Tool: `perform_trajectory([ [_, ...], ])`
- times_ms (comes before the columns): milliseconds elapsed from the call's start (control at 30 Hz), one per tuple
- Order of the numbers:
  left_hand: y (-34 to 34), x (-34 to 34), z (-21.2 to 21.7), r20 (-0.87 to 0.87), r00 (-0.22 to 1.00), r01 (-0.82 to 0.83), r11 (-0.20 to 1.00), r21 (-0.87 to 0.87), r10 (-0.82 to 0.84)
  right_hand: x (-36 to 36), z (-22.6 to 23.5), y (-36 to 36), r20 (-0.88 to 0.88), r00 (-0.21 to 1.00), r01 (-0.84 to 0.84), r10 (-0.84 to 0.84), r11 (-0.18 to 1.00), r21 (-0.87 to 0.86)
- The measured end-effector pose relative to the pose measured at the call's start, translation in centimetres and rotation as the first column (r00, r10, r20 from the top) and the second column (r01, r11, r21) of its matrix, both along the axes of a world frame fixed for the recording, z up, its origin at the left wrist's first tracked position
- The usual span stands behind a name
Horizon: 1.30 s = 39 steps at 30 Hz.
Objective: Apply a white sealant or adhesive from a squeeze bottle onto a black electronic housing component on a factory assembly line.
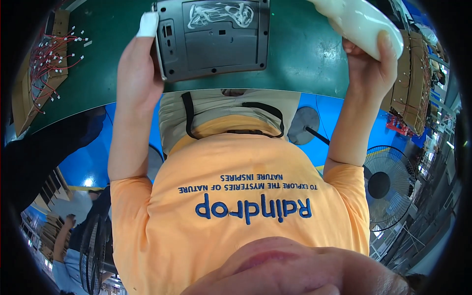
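Note:
My left hand (140, 64) grips the left edge of a dark grey plastic housing (221, 54) over the green table. White wrapping covers the thumb tip, and the other fingers are hidden by the housing. Shiny, looping strands of a whitish, glue-like material (221, 15) lie on a recessed panel at its far end. Screw holes and small cutouts show on this face. To the right, my right hand (376, 64) is closed around the wide end of a glossy white squeeze bottle (364, 24). The bottle is tilted, its narrow end toward the upper left and cut off by the frame.
The green tabletop (300, 64) runs beneath both hands. At the left stands a cardboard box (54, 73) with red wires (46, 59) ending in white connectors. More cardboard boxes (413, 83) line the right side. A fan (379, 184) stands at the lower right, another (93, 255) at the lower left near a person (64, 255).

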<state>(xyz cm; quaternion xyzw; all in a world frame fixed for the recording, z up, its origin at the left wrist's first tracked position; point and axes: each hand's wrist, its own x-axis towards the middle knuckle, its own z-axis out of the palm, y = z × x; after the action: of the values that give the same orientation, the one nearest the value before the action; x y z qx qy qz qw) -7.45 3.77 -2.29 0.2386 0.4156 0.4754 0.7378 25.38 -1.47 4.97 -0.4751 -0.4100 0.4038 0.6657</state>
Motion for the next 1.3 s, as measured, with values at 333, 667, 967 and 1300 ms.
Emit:
perform_trajectory([
  [333,3.9,2.6,2.9,-0.354,0.932,0.158,0.963,0.216,-0.074,-2.5,-2.7,-3.5,0.199,0.973,0.08,-0.118,0.979,0.189],
  [667,6.8,6.0,0.6,0.572,0.557,0.277,0.784,0.556,-0.602,-3.9,-3.0,-3.3,0.6,0.787,-0.236,-0.142,0.83,0.506],
  [967,5.5,6.1,4.8,-0.419,0.871,0.417,0.837,0.355,-0.256,-3.1,-2.2,-4.4,0.713,0.697,-0.339,-0.077,0.841,0.421],
  [1300,7.0,7.8,4.9,0.209,0.74,0.481,0.719,0.501,-0.64,-2.4,-1.4,-4.6,0.743,0.66,-0.327,-0.106,0.851,0.411],
])
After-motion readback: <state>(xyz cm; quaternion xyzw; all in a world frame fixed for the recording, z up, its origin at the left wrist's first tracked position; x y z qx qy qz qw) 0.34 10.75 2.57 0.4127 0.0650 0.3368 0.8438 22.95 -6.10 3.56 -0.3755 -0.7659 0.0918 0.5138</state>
